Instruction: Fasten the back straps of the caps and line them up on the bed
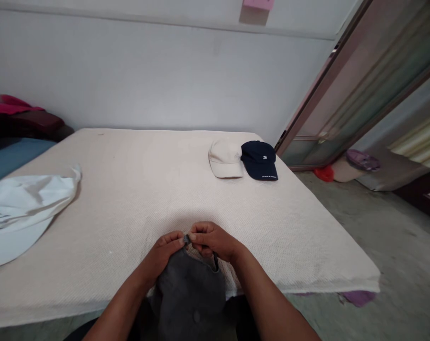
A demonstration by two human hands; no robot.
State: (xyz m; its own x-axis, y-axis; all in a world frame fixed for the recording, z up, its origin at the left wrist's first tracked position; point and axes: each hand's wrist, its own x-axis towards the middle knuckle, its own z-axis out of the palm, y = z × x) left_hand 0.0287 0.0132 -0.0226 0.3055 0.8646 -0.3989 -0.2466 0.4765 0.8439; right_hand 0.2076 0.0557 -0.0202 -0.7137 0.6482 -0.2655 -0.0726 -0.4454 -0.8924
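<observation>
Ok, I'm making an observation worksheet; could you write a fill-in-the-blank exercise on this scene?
The held cap, pinched by left hand and right hand, is colored ____.
In the picture, the navy cap lies to the ____ of the beige cap.
The white cap runs past the picture's ____ edge.

Missing words: dark gray; right; left.

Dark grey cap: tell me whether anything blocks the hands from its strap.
Nothing visible does: the left hand and right hand pinch the strap of the dark grey cap. The beige cap and navy cap lie farther back, the white cap off to the left, all apart from the hands.
</observation>
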